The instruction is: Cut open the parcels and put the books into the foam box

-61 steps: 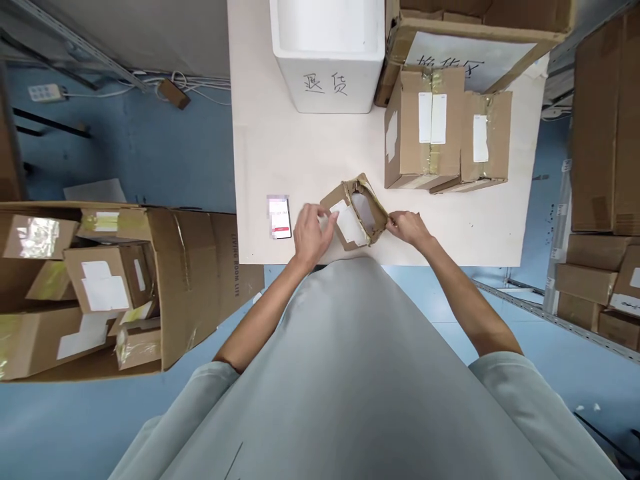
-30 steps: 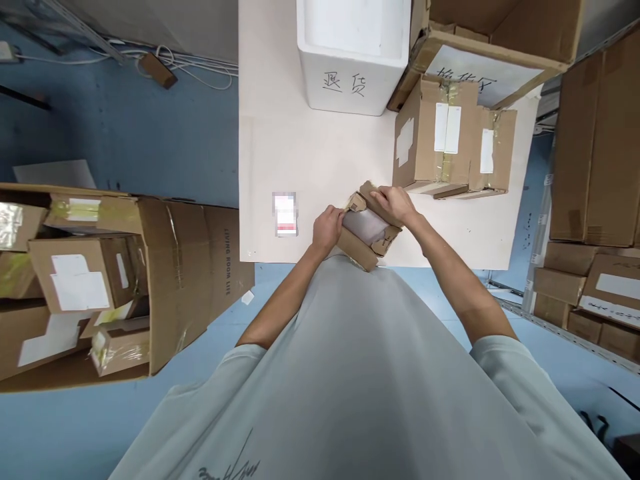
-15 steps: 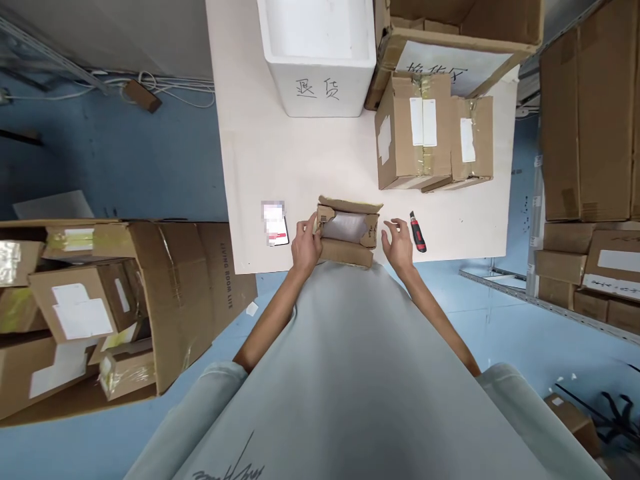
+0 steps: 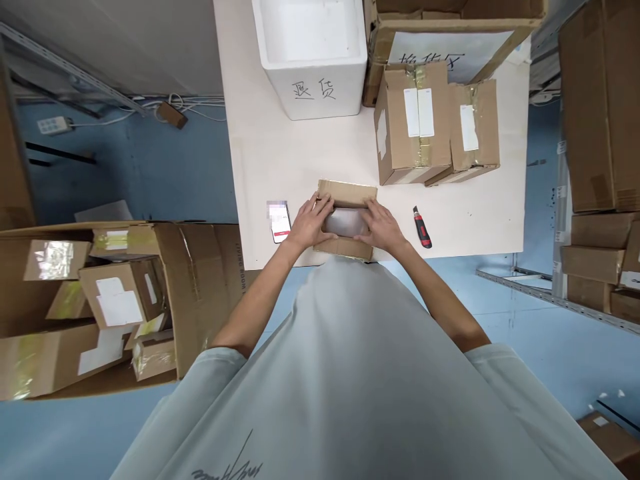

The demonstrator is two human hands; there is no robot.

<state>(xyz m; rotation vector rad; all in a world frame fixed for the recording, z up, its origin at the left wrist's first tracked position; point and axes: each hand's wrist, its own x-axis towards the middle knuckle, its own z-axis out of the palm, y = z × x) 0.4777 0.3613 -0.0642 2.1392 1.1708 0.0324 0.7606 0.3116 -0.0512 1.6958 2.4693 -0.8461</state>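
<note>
A small cardboard box [image 4: 345,251] lies at the table's near edge with its long flaps folded out, one away from me and one toward me. Inside it shows a pale, translucent wrapped item [image 4: 345,221]; what the wrapping covers I cannot make out. My left hand [image 4: 309,223] grips the box's left end, fingers over the far side and thumb at the near side. Opposite it, my right hand [image 4: 385,227] holds the right end the same way. Both hands cover the short end flaps. A phone [image 4: 280,223] lies left of my left hand, and a red-and-black utility knife [image 4: 423,229] lies right of my right hand.
On the white table [image 4: 300,153], a white foam box [image 4: 320,87] stands at the back, beside a large open carton [image 4: 480,27]. Two taped cartons [image 4: 417,127] sit before it. A big carton full of parcels [image 4: 200,280] is at left; shelved boxes [image 4: 595,263] stand at right.
My right hand has moved left onto the box's right end. My left hand has shifted further over the left end. The far flap now lies further back. The camera view has shifted slightly.
</note>
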